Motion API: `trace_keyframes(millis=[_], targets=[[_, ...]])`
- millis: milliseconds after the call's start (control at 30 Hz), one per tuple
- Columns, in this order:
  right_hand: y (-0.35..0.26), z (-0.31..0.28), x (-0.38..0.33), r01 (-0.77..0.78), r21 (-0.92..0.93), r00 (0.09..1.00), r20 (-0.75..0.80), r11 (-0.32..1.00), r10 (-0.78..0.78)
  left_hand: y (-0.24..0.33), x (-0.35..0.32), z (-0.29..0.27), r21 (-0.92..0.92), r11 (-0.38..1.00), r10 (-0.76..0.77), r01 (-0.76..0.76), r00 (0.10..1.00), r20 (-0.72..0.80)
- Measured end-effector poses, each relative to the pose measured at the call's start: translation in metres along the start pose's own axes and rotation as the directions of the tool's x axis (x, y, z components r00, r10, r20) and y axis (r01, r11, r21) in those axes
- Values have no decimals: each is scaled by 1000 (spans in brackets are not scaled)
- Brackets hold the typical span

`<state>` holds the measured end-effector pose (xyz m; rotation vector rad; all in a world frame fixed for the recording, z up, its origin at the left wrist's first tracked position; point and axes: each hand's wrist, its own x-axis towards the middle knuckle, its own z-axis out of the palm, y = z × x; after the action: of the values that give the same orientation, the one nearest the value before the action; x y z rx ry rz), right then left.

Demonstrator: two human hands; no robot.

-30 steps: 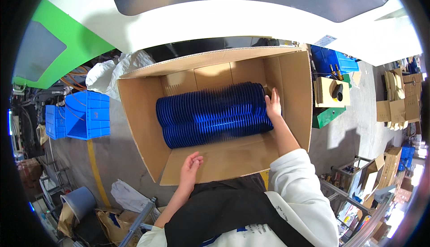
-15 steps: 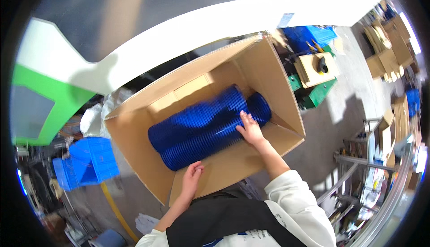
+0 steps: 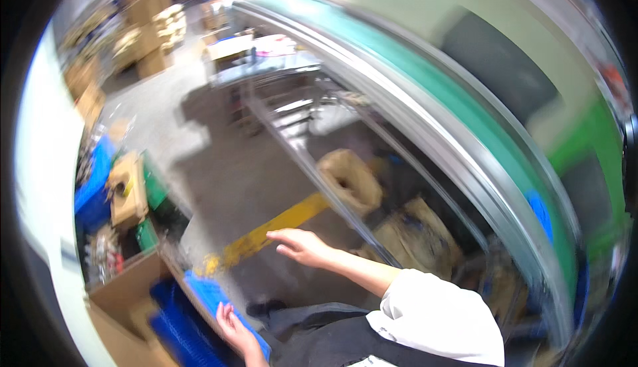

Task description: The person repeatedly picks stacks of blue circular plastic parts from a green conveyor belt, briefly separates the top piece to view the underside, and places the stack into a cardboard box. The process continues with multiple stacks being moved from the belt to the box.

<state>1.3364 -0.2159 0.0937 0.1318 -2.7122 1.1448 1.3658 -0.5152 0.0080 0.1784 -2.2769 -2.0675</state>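
My right hand (image 3: 300,246) is stretched out over the floor, fingers extended, holding nothing. Lower down, my left hand (image 3: 232,327) hovers by the near side of the cardboard box (image 3: 123,286), its fingers loosely bent and apart, nothing seen in them. Right at that hand is a bright blue object (image 3: 211,292) along the box's side; motion blur hides its kind and whether I touch it. Inside the box lie dark blue ribbed cylinders (image 3: 183,327), partly cut off by the lower edge.
A conveyor (image 3: 425,94) with a green belt and metal rails curves along the right. Beneath it stand a brown container (image 3: 352,181) and a pale sack (image 3: 419,237). A yellow stripe (image 3: 276,224) marks the floor. Green and blue bins (image 3: 93,191) and stacked cartons (image 3: 143,24) are at left.
My view has swung right from the box to the conveyor. My right hand has left the blue cylinders and now reaches over the floor. The box has shifted to the lower left of the view.
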Motion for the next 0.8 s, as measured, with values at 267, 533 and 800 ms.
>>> trace_keyframes(millis=[267,533,800], targets=[[-47,-215,-302,-167,-337,862,-505,927,-29,-1,-127,152,-29,987,-56,161,500,864],[-116,-443,-442,-703,-507,622,-778,498,86,49,-242,271,-49,997,45,-64,-73,996],[-64,-482,-449,-922,-335,343,-470,196,813,-30,-221,306,-24,958,-59,-287,-278,959]])
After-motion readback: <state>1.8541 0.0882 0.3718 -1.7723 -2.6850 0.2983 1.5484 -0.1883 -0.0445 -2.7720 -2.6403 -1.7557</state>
